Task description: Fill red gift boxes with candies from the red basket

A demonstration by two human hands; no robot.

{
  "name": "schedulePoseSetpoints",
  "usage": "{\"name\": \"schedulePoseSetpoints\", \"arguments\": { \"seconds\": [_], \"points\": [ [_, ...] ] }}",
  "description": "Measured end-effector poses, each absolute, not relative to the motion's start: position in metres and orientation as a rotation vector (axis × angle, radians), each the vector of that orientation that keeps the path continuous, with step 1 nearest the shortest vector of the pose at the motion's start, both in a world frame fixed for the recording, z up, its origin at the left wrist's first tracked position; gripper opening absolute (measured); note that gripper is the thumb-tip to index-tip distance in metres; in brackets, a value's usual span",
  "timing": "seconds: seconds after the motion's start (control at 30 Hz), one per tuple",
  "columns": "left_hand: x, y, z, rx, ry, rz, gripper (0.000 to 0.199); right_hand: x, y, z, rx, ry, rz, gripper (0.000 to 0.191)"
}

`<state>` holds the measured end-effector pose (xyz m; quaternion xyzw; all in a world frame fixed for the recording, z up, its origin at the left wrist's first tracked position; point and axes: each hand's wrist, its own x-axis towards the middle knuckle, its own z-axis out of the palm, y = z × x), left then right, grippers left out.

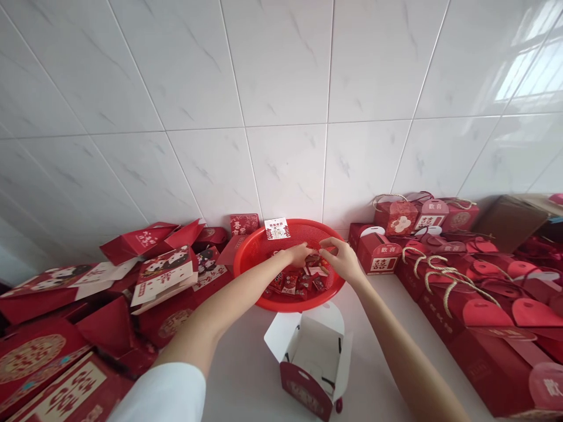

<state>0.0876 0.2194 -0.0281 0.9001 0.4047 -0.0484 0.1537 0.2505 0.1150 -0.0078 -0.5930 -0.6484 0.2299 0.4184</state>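
Note:
A red plastic basket (pixel 243 288) with mesh sides holds several small red-wrapped packets (pixel 289 282). My left hand (pixel 301 255) reaches over its middle, fingers bunched together by the packets; what they hold, if anything, is hidden. Beside it, at the basket's right side, my right hand (pixel 341 259) has its thumb and bent fingers apart, with nothing visible between them. A white and red card (pixel 276 229) leans at the basket's back rim. In front of the basket stands an unfolded gift box (pixel 313 357), its flaps up and its white inside bare.
Red gift boxes (pixel 466 346) with rope handles fill the right side. More red boxes and bags (pixel 167 275) are piled at the left. A white tiled wall (pixel 285 170) rises behind the white tabletop (pixel 373 346). A brown carton (pixel 510 220) stands at far right.

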Motion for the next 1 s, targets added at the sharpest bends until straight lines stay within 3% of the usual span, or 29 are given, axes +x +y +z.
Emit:
{"name": "schedulePoseSetpoints", "arguments": {
  "seconds": [0.17, 0.53, 0.67, 0.8, 1.0],
  "points": [
    [0.079, 0.227, -0.026, 2.485, 1.177, -0.178, 0.016, 0.251, 0.115, -0.009, -1.490, -1.617, 0.572, 0.017],
    [0.048, 0.225, 0.003, 2.078, 1.126, 0.101, 0.027, 0.251, 0.113, -0.007, -1.482, -1.627, 0.575, 0.016],
    [0.052, 0.219, 0.011, 1.956, 0.976, 0.204, 0.038, 0.252, 0.114, -0.007, -1.479, -1.635, 0.562, 0.022],
    [0.061, 0.212, 0.014, 1.903, 0.839, 0.209, 0.035, 0.250, 0.115, -0.007, -1.507, -1.648, 0.560, 0.031],
    [0.077, 0.202, 0.005, 1.898, 0.736, 0.074, 0.026, 0.247, 0.113, -0.004, -1.541, -1.689, 0.544, 0.013]
  ]
}}
